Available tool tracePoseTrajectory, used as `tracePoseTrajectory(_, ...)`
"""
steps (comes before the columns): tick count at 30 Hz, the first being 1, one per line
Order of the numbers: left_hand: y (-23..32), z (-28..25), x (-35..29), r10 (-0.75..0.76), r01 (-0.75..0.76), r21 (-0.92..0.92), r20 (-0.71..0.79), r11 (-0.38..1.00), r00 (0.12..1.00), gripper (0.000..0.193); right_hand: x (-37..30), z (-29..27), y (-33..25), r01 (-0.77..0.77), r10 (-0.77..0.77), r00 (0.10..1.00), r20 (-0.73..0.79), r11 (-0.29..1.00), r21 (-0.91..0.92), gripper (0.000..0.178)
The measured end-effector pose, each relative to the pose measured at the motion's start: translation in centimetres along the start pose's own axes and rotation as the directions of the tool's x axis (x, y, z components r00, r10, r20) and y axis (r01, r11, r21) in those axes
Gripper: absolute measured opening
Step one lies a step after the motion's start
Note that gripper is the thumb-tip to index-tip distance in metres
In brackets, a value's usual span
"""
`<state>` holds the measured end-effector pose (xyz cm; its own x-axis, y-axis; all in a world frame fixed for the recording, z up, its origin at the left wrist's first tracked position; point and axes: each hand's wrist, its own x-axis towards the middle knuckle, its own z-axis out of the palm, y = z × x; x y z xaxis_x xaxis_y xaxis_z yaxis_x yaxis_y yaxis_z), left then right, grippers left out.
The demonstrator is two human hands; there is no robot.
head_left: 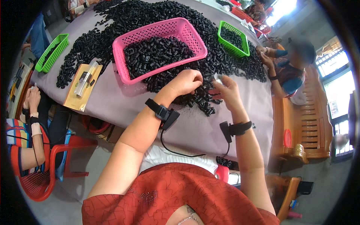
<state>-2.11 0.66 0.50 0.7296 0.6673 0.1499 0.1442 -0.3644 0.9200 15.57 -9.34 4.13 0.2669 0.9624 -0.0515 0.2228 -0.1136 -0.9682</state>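
My left hand (187,81) is closed, fingertips bent together over the near edge of a pile of small black plastic pieces (84,56). Whatever its fingers hold, if anything, is hidden. Beside it on the right, my right hand (229,92) pinches a small whitish, partly see-through thing (217,78) between thumb and fingers; its kind is too small to tell. A few loose black pieces (206,107) lie on the cloth below and between my hands. Just beyond my left hand is a pink plastic basket (120,62), partly filled with the same black pieces.
Green baskets stand at the right (245,47) and far left (42,67). A cardboard piece (73,103) carrying a clear tube (85,80) lies left on the grey tablecloth (123,105). People sit at both sides; a red chair (52,165) is at left, a wooden bench (311,112) at right.
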Motion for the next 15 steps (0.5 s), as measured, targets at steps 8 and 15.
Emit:
tracePoseTrajectory(8,1.4,1.0,-1.4,-0.092,0.159,-0.053,0.624,0.986,0.776,0.021,-6.0,-4.0,2.5,-0.239,0.238,0.971,0.024,0.971,0.018,0.025)
tracePoseTrajectory(15,0.4,3.3,-0.9,-0.127,0.171,-0.009,0.632,0.985,0.764,0.019,-6.2,-1.6,3.7,-0.325,0.312,0.943,0.114,0.938,0.121,0.022)
